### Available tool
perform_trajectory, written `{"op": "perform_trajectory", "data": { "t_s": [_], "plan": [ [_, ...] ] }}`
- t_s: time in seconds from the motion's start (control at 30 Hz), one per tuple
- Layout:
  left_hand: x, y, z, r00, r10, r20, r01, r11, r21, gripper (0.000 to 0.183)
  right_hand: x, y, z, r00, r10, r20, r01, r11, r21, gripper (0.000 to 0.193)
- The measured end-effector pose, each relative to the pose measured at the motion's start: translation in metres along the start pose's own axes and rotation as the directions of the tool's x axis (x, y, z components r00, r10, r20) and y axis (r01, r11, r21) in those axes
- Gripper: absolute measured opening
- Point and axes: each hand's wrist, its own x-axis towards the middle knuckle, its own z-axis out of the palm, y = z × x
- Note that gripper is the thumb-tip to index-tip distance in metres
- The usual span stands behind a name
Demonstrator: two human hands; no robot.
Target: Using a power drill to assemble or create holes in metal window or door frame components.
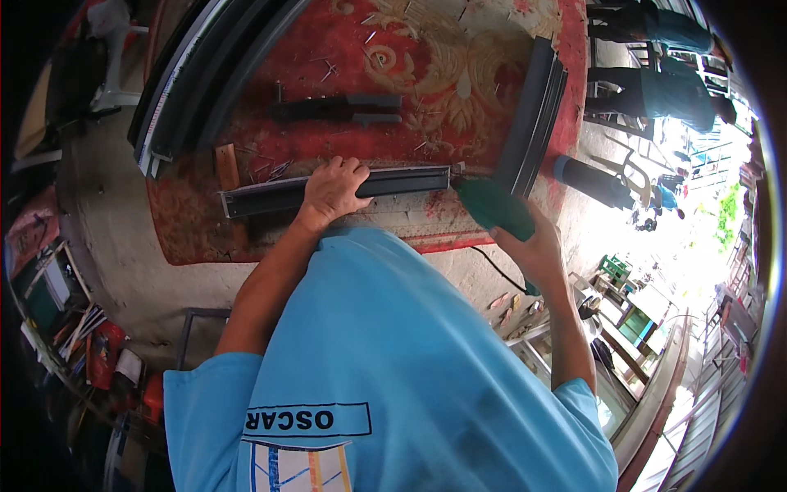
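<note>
A red carpet with gold flower patterns covers the table point(459, 98) across the upper middle of the frame, its front part stained and dusty. Small loose nails point(329, 70) lie over it. Below its front edge and at the left of the frame is a grey, marked floor point(98, 184). A white plastic chair point(115, 70) stands in the upper left, and mixed clutter, some of it red point(105, 354), fills the lower left. At the upper right, 2 people point(679, 94) in dark clothes appear sideways, with bright daylight beyond them.

The blue shirt point(426, 353) bears a label point(308, 420) at the lower middle: 1 line of dark capital letters, upside down, in a black outline. Below it is a white panel point(299, 467) with blue and yellow lines.

The black bar point(410, 180) lies across the centre, along the front of the table. The left hand point(334, 190) has its fingers bent over the bar, gripping it. The right hand point(537, 242) has its fingers wrapped around a green tool point(494, 207), whose front end is just beside the bar's right end; whether they touch is unclear. A brown block point(226, 167) sits near the bar's left end.
</note>
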Motion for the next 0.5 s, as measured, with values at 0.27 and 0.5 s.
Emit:
{"op": "perform_trajectory", "data": {
  "t_s": [0.27,0.5],
  "plan": [
    [0.0,0.0,0.001,1.0,0.01,0.001,-0.01,1.0,0.015,0.055,-0.019,0.014,0.001,0.998,0.058,-0.009,-0.057,0.993,0.107,0.061],
    [0.0,-0.001,0.003,1.0,0.016,-0.02,-0.015,1.0,0.024,0.053,-0.019,0.015,0.011,0.998,0.064,-0.012,-0.062,0.988,0.144,0.063]
  ]
}}
